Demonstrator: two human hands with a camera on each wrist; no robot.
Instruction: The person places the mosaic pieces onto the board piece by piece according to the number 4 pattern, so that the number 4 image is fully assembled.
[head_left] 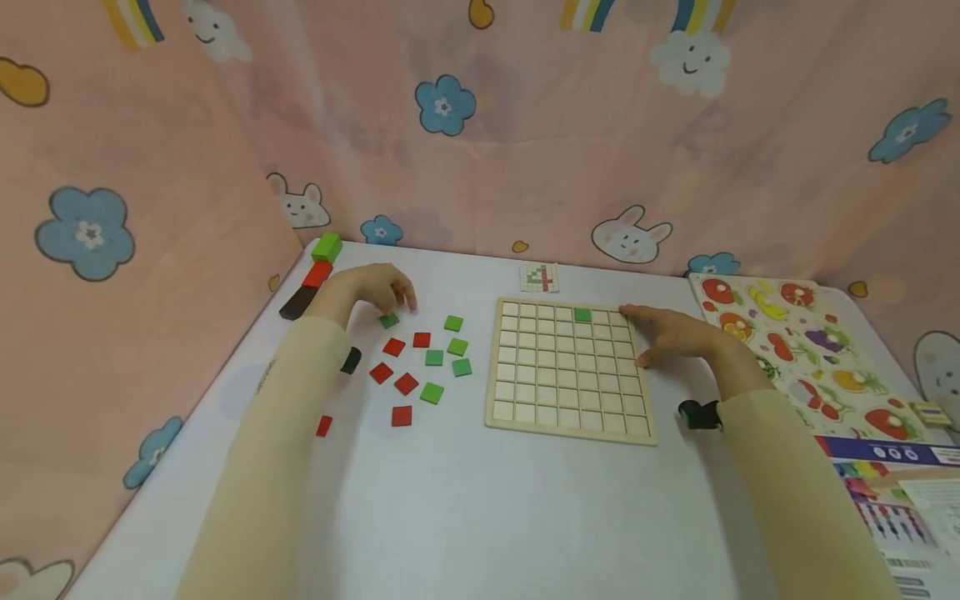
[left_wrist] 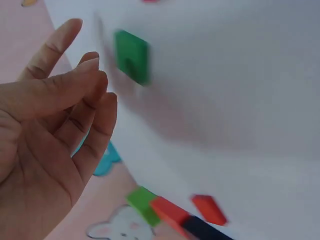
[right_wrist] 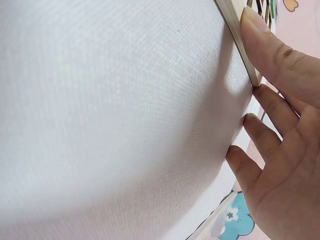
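My left hand (head_left: pixel 377 286) hovers at the left, close above a green square tile (head_left: pixel 388 320). In the left wrist view its thumb and fingers are loosely bent with nothing visible between them, and the green tile (left_wrist: pixel 132 57) lies apart from the fingertips. A wooden grid board (head_left: pixel 570 433) lies flat, with one green tile (head_left: pixel 582 315) in its top row. My right hand (head_left: pixel 675 333) rests at the board's right edge, forefinger by the far corner and thumb on the side. The right wrist view shows that thumb on the wooden frame (right_wrist: pixel 235 30), other fingers extended.
Several loose red tiles (head_left: pixel 406 383) and green tiles (head_left: pixel 434 357) are scattered left of the board. A small pattern card (head_left: pixel 540 277) lies behind it. Green, red and dark blocks (head_left: pixel 317 274) line the left edge. A fruit-picture board (head_left: pixel 810 350) and a printed box (head_left: pixel 885 500) are at right.
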